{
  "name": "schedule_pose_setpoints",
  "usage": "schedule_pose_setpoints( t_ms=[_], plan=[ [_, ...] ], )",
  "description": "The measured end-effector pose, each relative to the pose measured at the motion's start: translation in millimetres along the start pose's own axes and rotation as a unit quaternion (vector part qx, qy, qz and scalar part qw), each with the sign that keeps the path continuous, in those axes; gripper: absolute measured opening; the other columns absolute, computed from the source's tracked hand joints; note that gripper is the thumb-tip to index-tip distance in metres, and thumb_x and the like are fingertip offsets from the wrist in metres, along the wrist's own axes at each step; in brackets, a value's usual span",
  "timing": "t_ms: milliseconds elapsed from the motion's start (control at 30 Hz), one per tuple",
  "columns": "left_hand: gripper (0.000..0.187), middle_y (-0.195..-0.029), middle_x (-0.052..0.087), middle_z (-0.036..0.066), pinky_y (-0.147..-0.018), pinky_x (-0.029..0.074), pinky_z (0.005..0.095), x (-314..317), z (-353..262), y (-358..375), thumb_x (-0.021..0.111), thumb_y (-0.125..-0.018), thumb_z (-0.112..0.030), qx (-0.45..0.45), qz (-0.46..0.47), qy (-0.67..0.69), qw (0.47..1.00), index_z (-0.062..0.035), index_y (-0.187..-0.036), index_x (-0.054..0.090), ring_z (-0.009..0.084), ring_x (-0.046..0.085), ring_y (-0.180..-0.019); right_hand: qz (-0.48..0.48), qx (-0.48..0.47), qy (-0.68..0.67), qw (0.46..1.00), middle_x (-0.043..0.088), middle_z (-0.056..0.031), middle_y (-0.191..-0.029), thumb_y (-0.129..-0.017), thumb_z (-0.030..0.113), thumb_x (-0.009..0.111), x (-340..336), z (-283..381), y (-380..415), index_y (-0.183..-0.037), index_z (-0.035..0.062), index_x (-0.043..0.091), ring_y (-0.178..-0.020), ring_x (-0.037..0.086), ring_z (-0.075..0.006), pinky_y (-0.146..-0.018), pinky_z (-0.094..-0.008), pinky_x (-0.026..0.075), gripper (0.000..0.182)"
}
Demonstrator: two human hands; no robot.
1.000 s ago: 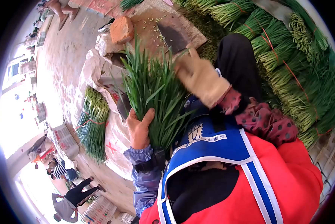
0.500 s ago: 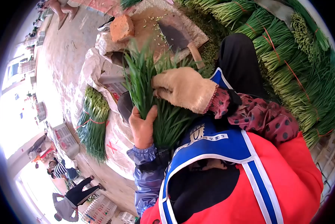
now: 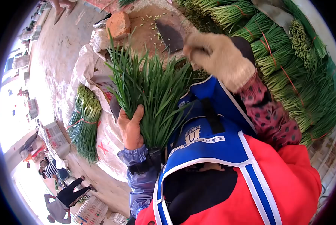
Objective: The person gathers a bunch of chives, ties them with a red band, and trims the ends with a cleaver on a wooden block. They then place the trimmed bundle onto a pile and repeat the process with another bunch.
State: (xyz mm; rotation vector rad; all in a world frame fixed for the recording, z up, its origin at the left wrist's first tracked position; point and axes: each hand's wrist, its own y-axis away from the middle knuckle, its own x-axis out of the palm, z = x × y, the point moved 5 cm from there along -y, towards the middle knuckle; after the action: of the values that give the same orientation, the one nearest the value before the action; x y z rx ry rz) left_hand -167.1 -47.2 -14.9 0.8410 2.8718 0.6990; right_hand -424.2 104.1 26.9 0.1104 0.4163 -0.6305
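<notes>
My bare left hand (image 3: 131, 129) is closed around the lower side of a loose bunch of garlic chives (image 3: 155, 92), thumb on top. The long green leaves fan away from me over my lap and blue apron. My right hand (image 3: 222, 58), in a tan knit glove, is raised to the right of the bunch, apart from it. Its fingers look curled but are smeared by motion. Just beyond them lies a cleaver (image 3: 170, 33), its dark blade flat on a board (image 3: 141, 39); the glove hides most of the handle.
A brick (image 3: 118, 24) sits on the board's left edge among green scraps. One tied chive bundle (image 3: 85, 123) rests on white sacking (image 3: 110, 150) at left. Many tied bundles (image 3: 280, 71) are piled at right. Another person (image 3: 65, 198) stands at lower left near crates.
My right hand has left the bunch and moved right and up, toward the cleaver's handle. My left hand keeps hold of the chives, whose leaves now spread wider in view.
</notes>
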Motion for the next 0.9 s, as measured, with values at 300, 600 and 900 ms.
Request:
schedule_pose_setpoints(
  t_ms=[300,600,900],
  plan=[
    [0.031,-0.103,0.070,0.011,-0.082,0.054,0.0300,1.2,0.0,0.3,0.071,-0.086,-0.002,0.001,0.005,-0.004,1.000,0.0039,-0.113,0.059,0.0168,0.067,-0.085,0.197,-0.040,0.147,0.968,0.069,-0.0142,-0.086,-0.086,0.029,0.068,74.7,0.5,28.0,-0.098,0.0099,0.068,-0.084,0.067,-0.0364,-0.076,-0.0433,0.053,0.022],
    [0.027,-0.103,0.070,0.010,-0.081,0.053,0.0292,-1.8,0.0,-1.7,0.071,-0.087,-0.002,0.002,0.010,-0.022,1.000,0.0028,-0.112,0.061,0.0158,0.066,-0.087,-0.104,0.088,-0.107,0.985,0.070,-0.0091,-0.088,-0.092,0.008,0.059,34.4,-24.9,9.1,-0.103,0.0018,0.066,-0.077,0.063,-0.0132,-0.071,-0.0275,0.051,0.014],
    [0.031,-0.104,0.069,0.009,-0.082,0.054,0.0306,-5.2,2.6,-5.5,0.071,-0.087,-0.003,-0.016,0.011,0.008,1.000,0.0012,-0.116,0.060,0.0172,0.067,-0.087,0.296,-0.019,0.215,0.931,0.070,-0.0122,-0.083,-0.087,0.028,0.070,56.8,34.2,38.7,-0.094,0.0055,0.066,-0.082,0.070,-0.0316,-0.071,-0.0407,0.055,0.024]
  ],
)
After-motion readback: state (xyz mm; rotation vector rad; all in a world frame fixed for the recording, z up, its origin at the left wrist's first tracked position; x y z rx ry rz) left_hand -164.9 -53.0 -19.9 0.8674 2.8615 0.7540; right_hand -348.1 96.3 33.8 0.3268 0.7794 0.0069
